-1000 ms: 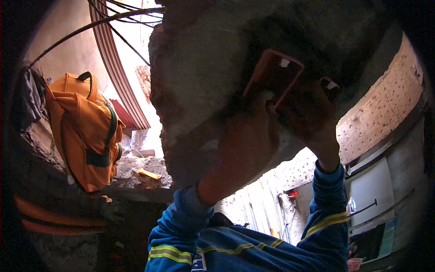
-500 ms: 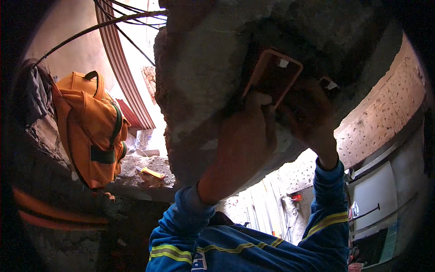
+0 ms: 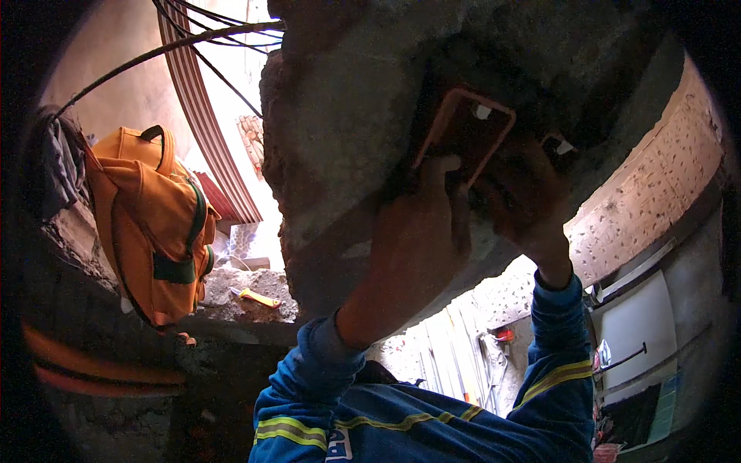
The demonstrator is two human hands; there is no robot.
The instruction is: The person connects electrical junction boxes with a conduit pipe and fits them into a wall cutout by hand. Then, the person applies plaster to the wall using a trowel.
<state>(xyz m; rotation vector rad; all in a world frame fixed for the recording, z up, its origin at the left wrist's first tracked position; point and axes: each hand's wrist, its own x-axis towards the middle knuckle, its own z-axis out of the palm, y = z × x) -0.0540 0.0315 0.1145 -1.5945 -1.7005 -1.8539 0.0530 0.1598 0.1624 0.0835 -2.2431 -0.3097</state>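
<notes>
In the head view, right of upper centre, the left hand's [image 3: 424, 207] thumb meets one reddish rectangular frame's [image 3: 494, 147] lower end, probably steadying it; its grip is unclear. The right hand's [image 3: 534, 204] fingers curl alongside, too dark to tell what they hold. At left, one orange bag [image 3: 147, 224] and one yellow-handled tool [image 3: 258, 298] rest on a rough ledge [image 3: 222, 279], perhaps for reach.

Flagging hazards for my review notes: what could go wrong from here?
Deep shadow around the left hand, right hand and reddish frame could hide a slip. The yellow-handled tool lying on the rough ledge might get knocked off. The orange bag beside it could topple.
</notes>
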